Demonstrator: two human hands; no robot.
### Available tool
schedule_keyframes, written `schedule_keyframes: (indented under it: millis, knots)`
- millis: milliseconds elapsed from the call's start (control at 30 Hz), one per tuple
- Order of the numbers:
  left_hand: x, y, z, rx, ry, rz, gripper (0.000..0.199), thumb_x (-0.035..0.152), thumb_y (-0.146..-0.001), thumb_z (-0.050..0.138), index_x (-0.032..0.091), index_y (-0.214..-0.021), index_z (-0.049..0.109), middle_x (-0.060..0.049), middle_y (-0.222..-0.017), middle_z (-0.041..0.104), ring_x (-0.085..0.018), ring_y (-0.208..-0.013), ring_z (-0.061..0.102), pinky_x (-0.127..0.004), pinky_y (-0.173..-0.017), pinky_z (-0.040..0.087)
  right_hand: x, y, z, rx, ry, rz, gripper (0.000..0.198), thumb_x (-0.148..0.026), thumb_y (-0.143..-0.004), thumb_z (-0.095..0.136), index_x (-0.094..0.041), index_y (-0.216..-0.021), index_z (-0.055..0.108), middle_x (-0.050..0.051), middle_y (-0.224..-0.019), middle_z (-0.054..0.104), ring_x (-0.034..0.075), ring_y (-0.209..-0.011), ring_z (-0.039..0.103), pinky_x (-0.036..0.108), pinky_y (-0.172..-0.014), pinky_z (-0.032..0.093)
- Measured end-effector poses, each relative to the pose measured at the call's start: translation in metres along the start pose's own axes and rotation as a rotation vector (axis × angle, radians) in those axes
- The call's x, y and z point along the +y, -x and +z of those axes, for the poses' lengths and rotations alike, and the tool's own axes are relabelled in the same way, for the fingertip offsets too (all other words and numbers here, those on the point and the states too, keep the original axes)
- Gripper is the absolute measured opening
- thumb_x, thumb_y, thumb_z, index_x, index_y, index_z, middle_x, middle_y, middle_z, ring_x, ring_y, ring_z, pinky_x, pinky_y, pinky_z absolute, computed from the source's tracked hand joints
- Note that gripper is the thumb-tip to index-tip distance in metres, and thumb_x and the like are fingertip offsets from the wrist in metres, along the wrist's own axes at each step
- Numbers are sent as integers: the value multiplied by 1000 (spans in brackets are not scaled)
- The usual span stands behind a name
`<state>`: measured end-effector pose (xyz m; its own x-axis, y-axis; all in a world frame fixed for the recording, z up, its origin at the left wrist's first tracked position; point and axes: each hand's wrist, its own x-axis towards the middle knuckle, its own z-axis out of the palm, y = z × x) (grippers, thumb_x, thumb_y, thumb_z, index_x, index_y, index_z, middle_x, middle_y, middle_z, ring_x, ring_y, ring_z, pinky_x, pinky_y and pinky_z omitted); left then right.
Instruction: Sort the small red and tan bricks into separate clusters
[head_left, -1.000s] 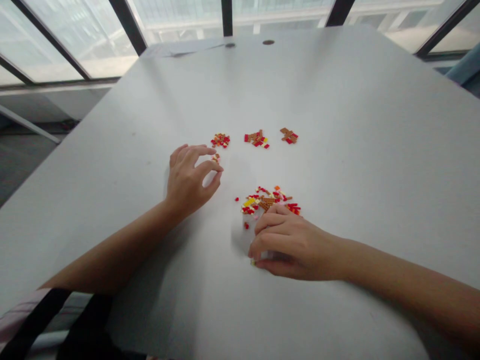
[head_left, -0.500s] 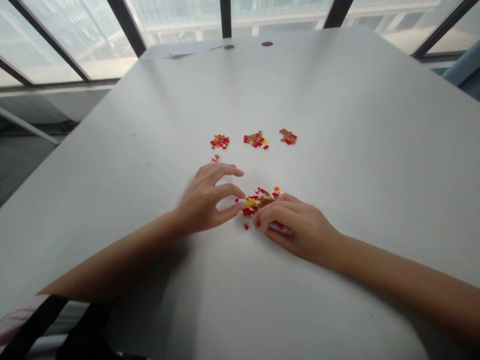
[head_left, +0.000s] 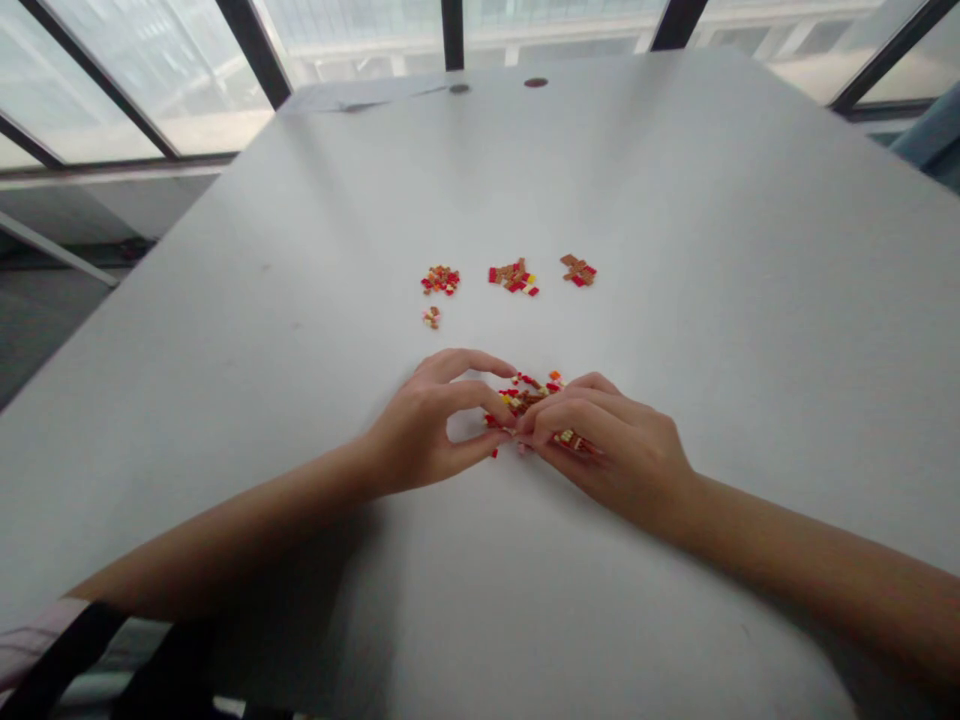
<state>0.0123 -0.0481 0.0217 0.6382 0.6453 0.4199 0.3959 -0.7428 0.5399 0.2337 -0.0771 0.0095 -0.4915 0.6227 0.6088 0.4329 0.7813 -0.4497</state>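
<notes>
My left hand (head_left: 442,420) and my right hand (head_left: 615,430) meet fingertip to fingertip at the near side of a loose pile of small building bricks (head_left: 529,397), coloured red, brown, yellow and cream. On each hand the thumb and index finger are pinched together; whatever sits between them is too small and covered to make out. More bricks (head_left: 576,440) show under my right palm. Just below the fingertips lie a pink piece (head_left: 523,449) and a red piece (head_left: 494,454). An orange piece (head_left: 555,376) rests at the pile's far edge.
Beyond my hands on the white table (head_left: 720,300) are a heap of small bricks (head_left: 440,280), a group of flat bricks (head_left: 513,276), a brown and red cluster (head_left: 578,270) and a small pinkish cluster (head_left: 431,317). Windows line the far side.
My left hand has moved right and slightly nearer, from the pile's left edge to my right hand's fingertips. Its thumb and index finger have closed. The right hand has shifted slightly right.
</notes>
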Motion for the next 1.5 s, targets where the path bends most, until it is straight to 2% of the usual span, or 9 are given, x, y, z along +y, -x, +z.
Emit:
schedule_keyframes:
  millis: [200, 600, 800, 900, 1000, 1100, 1267, 1433, 1500]
  knots:
    - [-3, 1, 2, -3, -34, -21, 7, 17, -85, 69, 23, -85, 71, -7, -123, 69, -23, -115, 65, -44, -105, 50, 1, 2, 0, -23, -12, 25, 15, -13, -93, 61, -27, -88, 56, -3, -83, 75, 12, -70, 68, 30, -75, 55]
    - [-4, 1, 5, -34, -42, -24, 12, 14, -81, 69, 24, -88, 70, -7, -125, 67, -23, -117, 63, -45, -106, 48, -2, -2, 0, -4, 6, -57, 19, -7, -91, 61, -24, -93, 54, 2, -89, 75, 13, -81, 70, 30, -78, 56]
    - [-5, 2, 4, -15, -76, -27, 8, 18, -86, 67, 25, -87, 72, -6, -125, 68, -22, -117, 63, -43, -105, 47, 0, -1, 1, 4, 15, -73, 19, -7, -91, 62, -24, -97, 55, 3, -90, 75, 15, -83, 71, 32, -79, 55]
    - [-15, 2, 0, 85, -259, -121, 6, 21, -86, 68, 24, -84, 72, -6, -122, 69, -25, -120, 62, -47, -108, 43, 1, 3, -2, -10, 64, -65, 19, -6, -90, 62, -22, -98, 55, 4, -91, 76, 15, -82, 71, 32, -78, 53]
    - [-30, 1, -5, 207, -499, -349, 5, 22, -83, 69, 22, -82, 73, -8, -121, 70, -30, -118, 62, -53, -107, 43, 0, 9, -8, -24, 90, -83, 15, -9, -91, 62, -22, -97, 56, 3, -89, 76, 15, -80, 70, 32, -77, 50]
    - [-42, 0, -10, 241, -594, -503, 5, 25, -82, 70, 23, -83, 74, -10, -121, 70, -33, -118, 61, -54, -104, 44, -4, 14, -14, -40, 84, -102, 12, -11, -93, 61, -22, -96, 56, 3, -89, 76, 15, -81, 70, 32, -78, 47]
    - [-49, 0, -10, 248, -592, -493, 17, 26, -82, 68, 23, -99, 72, -9, -117, 71, -30, -114, 62, -51, -104, 44, -7, 17, -16, -51, 78, -89, 11, -12, -94, 59, -22, -97, 57, 2, -91, 76, 15, -82, 70, 32, -79, 45]
    - [-48, 1, -9, 279, -604, -474, 5, 26, -82, 68, 22, -83, 71, -10, -118, 70, -32, -115, 61, -53, -102, 44, -4, 15, -16, -51, 83, -91, 12, -11, -93, 60, -22, -99, 57, 1, -91, 76, 14, -82, 69, 32, -80, 44]
    - [-48, 2, -9, 274, -606, -468, 7, 27, -82, 68, 23, -84, 73, -10, -119, 69, -33, -115, 61, -54, -102, 43, -4, 14, -17, -65, 90, -88, 11, -11, -94, 59, -22, -98, 57, 1, -90, 76, 14, -80, 68, 32, -79, 43]
